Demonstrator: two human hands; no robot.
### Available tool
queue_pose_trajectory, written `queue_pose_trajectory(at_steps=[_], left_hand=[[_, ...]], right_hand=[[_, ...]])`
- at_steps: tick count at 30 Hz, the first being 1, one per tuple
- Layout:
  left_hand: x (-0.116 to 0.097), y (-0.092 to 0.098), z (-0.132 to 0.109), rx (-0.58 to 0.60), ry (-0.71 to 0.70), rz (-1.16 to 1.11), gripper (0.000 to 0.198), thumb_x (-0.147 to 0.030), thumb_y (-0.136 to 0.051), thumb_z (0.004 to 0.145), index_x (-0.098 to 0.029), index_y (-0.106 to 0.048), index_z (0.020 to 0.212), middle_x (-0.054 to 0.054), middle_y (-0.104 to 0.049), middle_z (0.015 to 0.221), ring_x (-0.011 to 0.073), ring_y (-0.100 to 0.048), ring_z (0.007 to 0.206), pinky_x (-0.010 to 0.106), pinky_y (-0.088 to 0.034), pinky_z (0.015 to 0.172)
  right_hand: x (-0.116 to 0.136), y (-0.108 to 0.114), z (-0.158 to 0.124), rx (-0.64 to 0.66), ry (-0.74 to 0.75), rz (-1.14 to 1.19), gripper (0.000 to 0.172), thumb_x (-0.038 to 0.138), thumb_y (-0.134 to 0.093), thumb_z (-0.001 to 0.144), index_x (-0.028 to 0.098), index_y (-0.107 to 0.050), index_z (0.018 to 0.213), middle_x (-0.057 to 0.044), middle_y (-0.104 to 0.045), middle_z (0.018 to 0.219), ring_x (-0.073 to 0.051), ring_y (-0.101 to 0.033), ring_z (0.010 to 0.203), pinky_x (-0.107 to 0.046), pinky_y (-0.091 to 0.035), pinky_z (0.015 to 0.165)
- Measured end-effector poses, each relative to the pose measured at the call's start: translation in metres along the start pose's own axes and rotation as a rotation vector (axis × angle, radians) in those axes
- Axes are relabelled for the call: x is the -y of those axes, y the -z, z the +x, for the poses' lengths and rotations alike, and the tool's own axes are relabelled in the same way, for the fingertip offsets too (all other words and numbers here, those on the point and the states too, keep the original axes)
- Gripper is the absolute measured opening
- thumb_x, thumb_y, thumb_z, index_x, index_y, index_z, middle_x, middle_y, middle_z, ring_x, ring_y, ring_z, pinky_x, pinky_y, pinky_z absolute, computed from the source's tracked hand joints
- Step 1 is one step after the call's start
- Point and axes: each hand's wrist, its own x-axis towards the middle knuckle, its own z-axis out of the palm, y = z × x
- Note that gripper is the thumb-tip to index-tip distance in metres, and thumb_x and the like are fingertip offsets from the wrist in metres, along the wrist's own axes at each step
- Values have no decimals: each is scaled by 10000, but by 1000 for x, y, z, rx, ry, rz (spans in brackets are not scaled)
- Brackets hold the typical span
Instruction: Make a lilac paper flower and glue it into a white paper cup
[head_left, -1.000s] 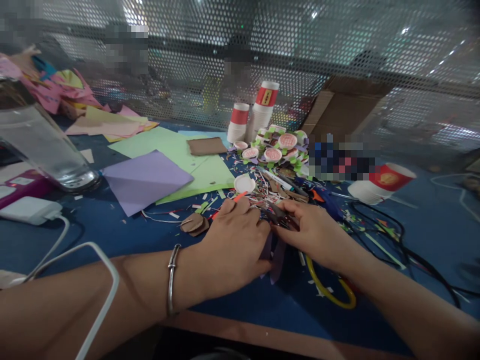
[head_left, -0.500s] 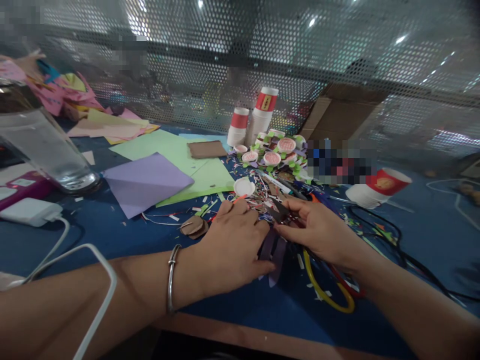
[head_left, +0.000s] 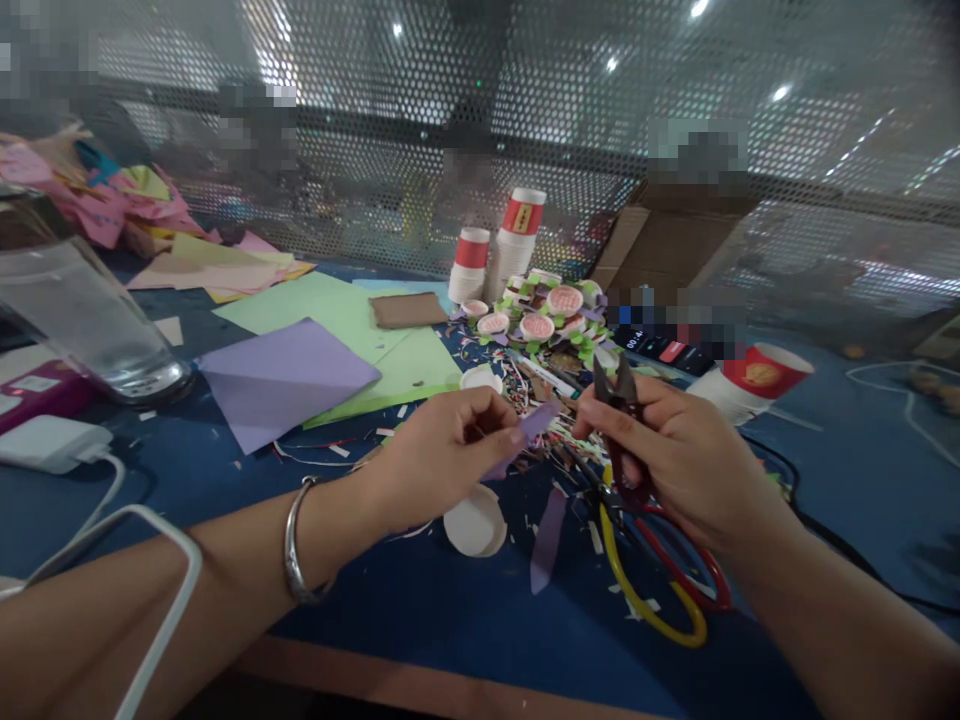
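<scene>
Left hand (head_left: 487,435): yours; grip pinching a purple strip (head_left: 536,425), raised in front of you at the middle of the worktop (head_left: 405,625).
Right hand (head_left: 667,435): yours; grip wrapped around scissors (head_left: 615,385), blades up and parted, just right of that strip and apart from it.
Done, by the look of it: a second purple strip (head_left: 547,540), separate, flat below your hands; round white discs (head_left: 475,522), overlapping beside it; farther back, a cluster of round pieces (head_left: 562,300) with green and purple tabs.
Left, as you may judge: the discs beside you show no tabs; the purple sheet (head_left: 289,380) looks mostly whole. A full count cannot be told.
Edges: front edge (head_left: 375,672), nearest your left forearm; mesh panel (head_left: 375,150) standing behind.
Room: blue surface lies between the discs and the front edge, your easiest space. Tighter right: yellow loop (head_left: 656,605) of a handle below your right hand. Tighter left: white cable (head_left: 161,640) arching over your forearm; glass (head_left: 97,320) beyond it. Ahead: paper scraps (head_left: 536,385).
</scene>
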Motion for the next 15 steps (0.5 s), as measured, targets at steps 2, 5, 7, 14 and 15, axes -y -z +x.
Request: queue_pose_trajectory(at_steps=[2, 5, 7, 14, 15], left_hand=[[-1, 1, 0, 6, 113, -119, 129, -320, -587, 941, -206, -549, 896, -40, -607, 683, 88, -553, 537, 202, -360, 468], [2, 3, 2, 6, 160, -239, 117, -315, -609, 939, -214, -557, 967, -19, -686, 760, 87, -608, 542, 192, -398, 471], [6, 3, 4, 1, 142, -323, 128, -286, -658, 914, -200, -581, 970, 3, -722, 825, 95, -672, 657, 196, -482, 583], [11, 4, 8, -33, 168, -371, 146, -292, -702, 885, -186, -633, 958, 32, -733, 875, 126, -694, 790, 216, -533, 657], [11, 5, 7, -43, 165, -368, 150, -310, -698, 886, -192, -628, 948, 28, -724, 865, 134, -689, 785, 219, -530, 632]], right_hand=[[-2, 0, 0, -12, -13, 18, 368, 540, -702, 865, 184, -679, 775, 32, -591, 570, -65, -427, 424, -208, -313, 405], [-7, -1, -1, 2, -45, 75, 347, 527, -702, 867, 181, -702, 870, -8, -689, 760, -65, -488, 514, -194, -352, 451], [-10, -3, -2, 28, -82, 69, 356, 523, -680, 882, 192, -710, 1008, -20, -705, 820, -81, -516, 557, -197, -364, 465], [-8, -6, -8, 201, -73, -8, 378, 493, -591, 930, 178, -703, 1106, -63, -709, 861, -185, -637, 743, -295, -509, 642], [-7, -6, -8, 218, -72, -23, 369, 501, -573, 940, 187, -708, 1079, -61, -707, 860, -194, -641, 751, -306, -511, 657]])
